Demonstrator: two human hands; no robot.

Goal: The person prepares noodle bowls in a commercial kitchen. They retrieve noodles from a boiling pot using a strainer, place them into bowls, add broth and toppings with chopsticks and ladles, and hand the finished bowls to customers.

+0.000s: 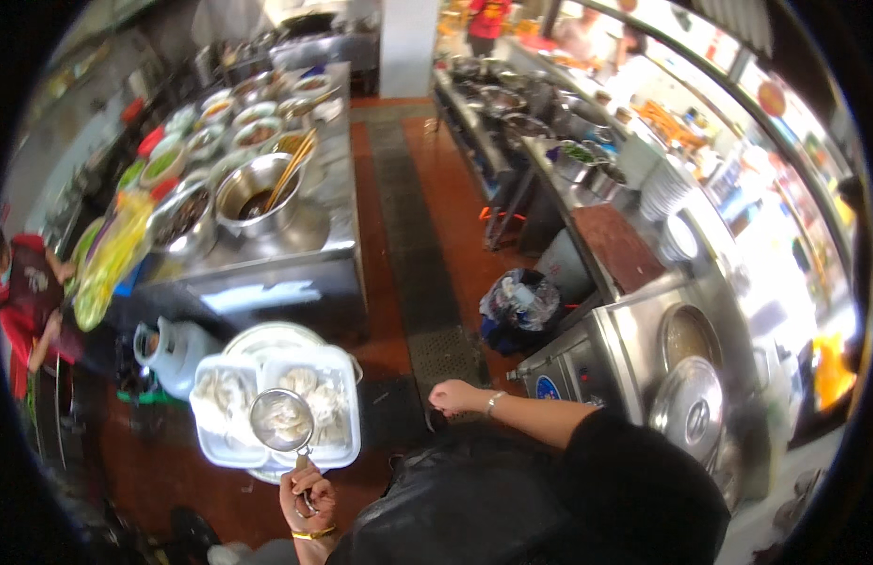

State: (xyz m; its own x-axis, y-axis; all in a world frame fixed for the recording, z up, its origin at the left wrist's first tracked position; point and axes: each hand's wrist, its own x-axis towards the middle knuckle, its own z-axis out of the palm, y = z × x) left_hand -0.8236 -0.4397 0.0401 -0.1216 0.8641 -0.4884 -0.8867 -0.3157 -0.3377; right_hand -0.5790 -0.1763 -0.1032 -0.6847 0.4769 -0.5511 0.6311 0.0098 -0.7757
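Note:
My left hand (309,496) grips the handle of a round metal strainer (304,453). The strainer's ring is over the right one of two white plastic tubs (356,402). Pale, doughy food shows inside the ring; whether it lies in the strainer or below it I cannot tell. More clumps of pale food (300,380) sit in that tub, and similar food (224,395) fills the left tub (214,455). Both tubs rest on a round, pale support. My right hand (452,397) is held out over the floor, its fingers curled, with nothing visible in it.
A blue-grey gas cylinder (175,357) stands left of the tubs. Beyond is a steel counter (330,219) with a steel pot (260,194) and several bowls. A lined rubbish bin (521,300) and a steel cooker (620,346) are at right. A person in red (30,296) is at far left.

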